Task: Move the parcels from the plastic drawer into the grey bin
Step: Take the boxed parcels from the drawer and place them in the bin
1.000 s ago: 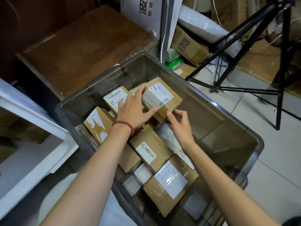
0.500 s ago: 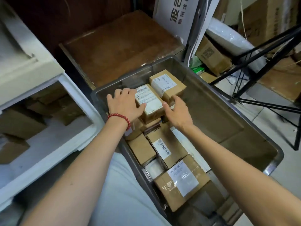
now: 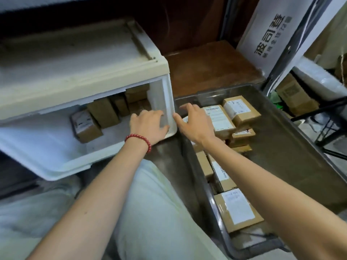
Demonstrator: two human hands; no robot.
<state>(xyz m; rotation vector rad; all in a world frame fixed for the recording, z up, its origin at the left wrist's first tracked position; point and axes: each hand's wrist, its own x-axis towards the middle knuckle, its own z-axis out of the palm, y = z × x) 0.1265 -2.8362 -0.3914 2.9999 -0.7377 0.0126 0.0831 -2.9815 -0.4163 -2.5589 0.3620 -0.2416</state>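
**A:** Storeroom clutter behind, with a wooden board (image 3: 206, 68) at the back. On the left the plastic drawer (image 3: 62, 166) is pulled out, and the grey bin (image 3: 281, 147) is set just beside it on the right.

**B:** Hands?

**A:** Both are empty, fingers loosely spread. At the drawer's right front corner the left hand (image 3: 148, 126) is placed; contact cannot be told. Just outside that corner the right hand (image 3: 195, 124) is held over the bin's left edge.

**B:** Next pick?

**A:** A labelled parcel (image 3: 86, 126) is lodged mid-drawer, left of both hands. Its long axis appears to run toward the drawer's front. Behind it, brown boxes (image 3: 105, 114) are stood against the back. The left hand is judged nearer, so a reach leftward and inward is needed.

**B:** Look?

**A:** Small taped brown cartons, white label on top. Similar stacked parcels (image 3: 218, 119) are already seen in the bin.
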